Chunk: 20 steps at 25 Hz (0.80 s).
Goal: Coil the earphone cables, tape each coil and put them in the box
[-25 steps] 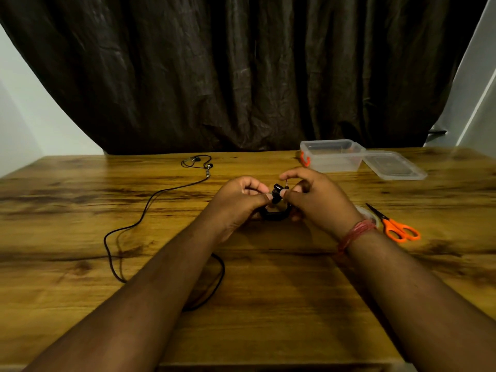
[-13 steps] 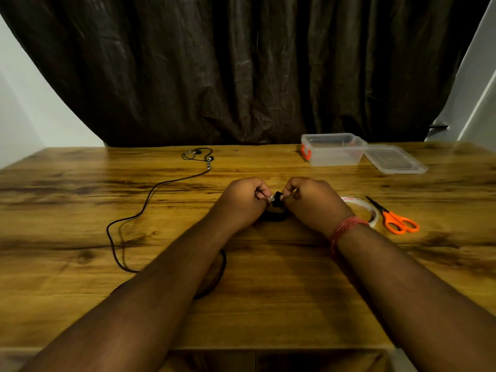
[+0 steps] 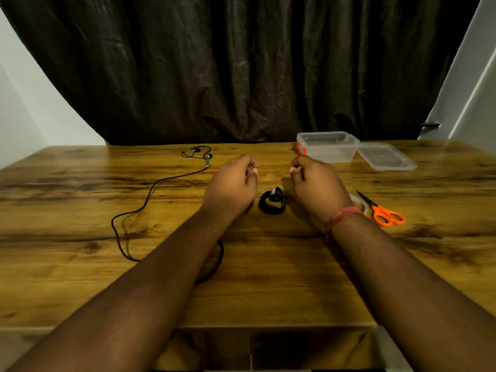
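A coiled black earphone cable (image 3: 271,202) lies on the wooden table (image 3: 268,277) between my hands, with a glossy patch on its top. My left hand (image 3: 233,185) hovers just left of the coil and my right hand (image 3: 316,186) just right of it. Neither hand touches the coil, both have loosely curled fingers, and I see nothing held in them. A second earphone cable (image 3: 150,191) lies uncoiled on the left, its earbuds (image 3: 197,152) near the far edge. The clear plastic box (image 3: 326,146) stands open at the back right.
The box lid (image 3: 385,157) lies beside the box. Orange-handled scissors (image 3: 383,212) lie to the right of my right wrist. A roll of clear tape (image 3: 359,201) is partly hidden behind that wrist. A dark curtain hangs behind the table.
Both hands have let go of the coil and moved apart and away from me. The coil now lies on the table by itself.
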Each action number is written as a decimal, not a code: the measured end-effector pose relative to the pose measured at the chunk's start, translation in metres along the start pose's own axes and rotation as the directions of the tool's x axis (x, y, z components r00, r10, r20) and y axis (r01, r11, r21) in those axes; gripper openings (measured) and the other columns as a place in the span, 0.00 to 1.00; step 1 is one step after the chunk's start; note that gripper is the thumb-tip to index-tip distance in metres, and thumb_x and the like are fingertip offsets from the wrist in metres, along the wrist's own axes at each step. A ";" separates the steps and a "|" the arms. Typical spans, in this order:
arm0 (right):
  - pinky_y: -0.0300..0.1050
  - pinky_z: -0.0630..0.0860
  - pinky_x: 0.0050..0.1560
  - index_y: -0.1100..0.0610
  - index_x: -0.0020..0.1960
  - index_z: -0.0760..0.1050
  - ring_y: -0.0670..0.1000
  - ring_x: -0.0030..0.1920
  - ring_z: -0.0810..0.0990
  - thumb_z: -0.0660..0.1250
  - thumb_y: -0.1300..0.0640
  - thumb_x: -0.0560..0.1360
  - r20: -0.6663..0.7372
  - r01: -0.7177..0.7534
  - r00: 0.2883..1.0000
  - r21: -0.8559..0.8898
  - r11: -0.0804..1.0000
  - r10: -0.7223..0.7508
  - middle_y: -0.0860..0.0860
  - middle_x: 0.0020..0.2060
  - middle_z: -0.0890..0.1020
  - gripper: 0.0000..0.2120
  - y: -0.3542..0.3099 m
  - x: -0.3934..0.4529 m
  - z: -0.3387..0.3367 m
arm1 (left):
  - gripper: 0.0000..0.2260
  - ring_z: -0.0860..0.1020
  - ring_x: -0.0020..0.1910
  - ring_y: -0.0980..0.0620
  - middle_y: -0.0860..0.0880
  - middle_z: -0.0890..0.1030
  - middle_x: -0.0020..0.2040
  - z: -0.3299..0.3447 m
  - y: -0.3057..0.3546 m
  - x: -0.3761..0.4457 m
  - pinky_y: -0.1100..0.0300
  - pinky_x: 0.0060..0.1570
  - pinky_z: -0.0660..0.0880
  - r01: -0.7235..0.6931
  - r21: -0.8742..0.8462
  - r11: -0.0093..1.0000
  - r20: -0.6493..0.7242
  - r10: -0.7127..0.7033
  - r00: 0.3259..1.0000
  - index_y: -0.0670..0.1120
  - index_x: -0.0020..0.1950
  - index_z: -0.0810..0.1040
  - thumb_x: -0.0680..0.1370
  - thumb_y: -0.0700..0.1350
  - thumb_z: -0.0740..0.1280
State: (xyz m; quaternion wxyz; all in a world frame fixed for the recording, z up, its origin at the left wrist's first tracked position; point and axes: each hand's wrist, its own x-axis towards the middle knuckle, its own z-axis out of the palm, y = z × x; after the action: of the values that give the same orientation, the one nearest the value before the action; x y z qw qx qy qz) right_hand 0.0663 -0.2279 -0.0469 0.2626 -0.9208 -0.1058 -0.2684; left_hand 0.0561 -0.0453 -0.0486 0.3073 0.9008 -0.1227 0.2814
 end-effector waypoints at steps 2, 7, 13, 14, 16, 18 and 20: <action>0.45 0.73 0.43 0.53 0.52 0.75 0.52 0.43 0.76 0.59 0.55 0.80 -0.043 0.017 0.999 0.024 1.000 -0.016 0.53 0.44 0.81 0.07 0.001 -0.001 -0.004 | 0.08 0.76 0.48 0.55 0.53 0.80 0.51 -0.008 0.006 0.007 0.57 0.45 0.74 -0.096 0.086 0.992 -0.057 0.101 0.993 0.50 0.58 0.76 0.80 0.46 0.62; 0.45 0.74 0.48 0.50 0.55 0.74 0.49 0.48 0.77 0.59 0.53 0.80 0.005 0.187 0.982 0.053 0.981 -0.187 0.49 0.49 0.80 0.07 -0.006 -0.010 -0.009 | 0.04 0.77 0.40 0.54 0.56 0.78 0.40 -0.037 0.013 0.018 0.57 0.37 0.72 -0.135 0.122 0.983 0.024 0.133 0.991 0.53 0.50 0.76 0.78 0.46 0.63; 0.40 0.68 0.53 0.54 0.57 0.78 0.50 0.54 0.76 0.64 0.51 0.79 0.263 0.672 0.692 0.107 0.733 -0.672 0.50 0.52 0.80 0.11 -0.063 -0.038 -0.018 | 0.07 0.80 0.38 0.54 0.52 0.82 0.36 -0.075 -0.012 -0.010 0.55 0.43 0.77 0.197 -0.280 0.940 -0.022 -0.211 0.977 0.51 0.44 0.76 0.78 0.40 0.63; 0.41 0.69 0.54 0.53 0.58 0.78 0.49 0.54 0.76 0.64 0.49 0.78 0.291 0.698 0.642 0.159 0.698 -0.709 0.50 0.52 0.79 0.12 -0.080 -0.046 -0.017 | 0.08 0.80 0.36 0.54 0.52 0.81 0.36 -0.082 -0.017 -0.019 0.53 0.43 0.78 0.237 -0.355 0.904 -0.020 -0.261 0.965 0.50 0.44 0.76 0.78 0.39 0.63; 0.42 0.70 0.56 0.51 0.58 0.78 0.48 0.55 0.74 0.62 0.42 0.78 0.330 0.702 0.602 0.217 0.679 -0.727 0.48 0.52 0.79 0.17 -0.109 -0.067 -0.009 | 0.08 0.78 0.32 0.56 0.52 0.81 0.34 -0.097 -0.027 -0.036 0.53 0.40 0.77 0.279 -0.488 0.827 -0.035 -0.338 0.940 0.49 0.44 0.77 0.80 0.38 0.63; 0.45 0.70 0.56 0.49 0.58 0.77 0.48 0.55 0.73 0.58 0.37 0.77 0.350 0.724 0.600 0.145 0.675 -0.719 0.46 0.51 0.78 0.20 -0.129 -0.088 0.004 | 0.08 0.78 0.31 0.58 0.53 0.81 0.33 -0.113 -0.034 -0.060 0.57 0.40 0.77 0.285 -0.585 0.759 -0.071 -0.398 0.915 0.49 0.44 0.77 0.80 0.38 0.63; 0.48 0.69 0.55 0.46 0.56 0.76 0.48 0.55 0.72 0.59 0.39 0.77 0.349 0.741 0.613 0.058 0.669 -0.709 0.45 0.50 0.77 0.16 -0.139 -0.101 0.013 | 0.08 0.79 0.34 0.59 0.54 0.82 0.35 -0.124 -0.039 -0.091 0.63 0.41 0.76 0.296 -0.598 0.744 -0.066 -0.414 0.908 0.50 0.45 0.78 0.80 0.39 0.64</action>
State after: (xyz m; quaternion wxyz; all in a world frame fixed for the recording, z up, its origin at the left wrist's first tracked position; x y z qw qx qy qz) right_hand -0.0592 -0.1097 -0.0525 0.0664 -0.8418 -0.5003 -0.1915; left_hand -0.0557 0.0666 -0.0399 0.6232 0.7398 0.0033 0.2535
